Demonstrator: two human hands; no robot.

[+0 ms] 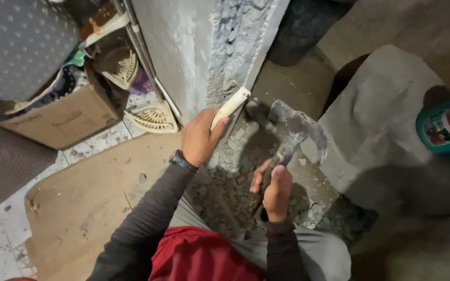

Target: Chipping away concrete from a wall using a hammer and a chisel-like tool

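My left hand [199, 138] grips a pale chisel [231, 105] and holds its tip against the chipped edge of a grey plastered wall corner [235, 47]. My right hand [274, 188] is closed around the handle of a hammer [295, 130], whose blurred metal head hangs to the right of the chisel, a short way from it. A black watch sits on my left wrist. Broken plaster rubble [230, 192] lies on the floor below both hands.
A cardboard box [61, 117] and white plastic baskets [152, 118] sit at the left by a metal rail. A sheet of cardboard [89, 198] covers the tiled floor. A grey slab [381, 119] lies to the right, with a teal container [446, 125] at the right edge.
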